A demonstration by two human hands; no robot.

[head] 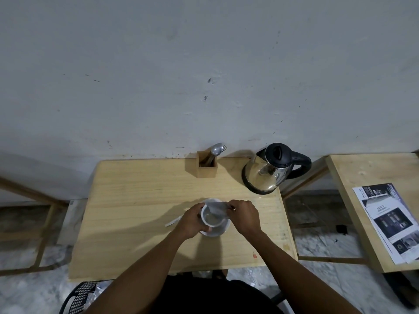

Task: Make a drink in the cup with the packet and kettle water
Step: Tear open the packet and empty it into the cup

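left hand [192, 219] clasped cup [212, 217] on saucer [221, 231] | right hand [243, 215] pinched packet [216, 207] tilted over cup mouth | kettle [269, 171] well apart, far right

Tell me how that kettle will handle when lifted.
The kettle looks metal-bodied, so probably rigid, and heavy if full. Its shiny side may be slippery or hot; the black handle seems the safer grip. Its wide base suggests it won't tip easily.
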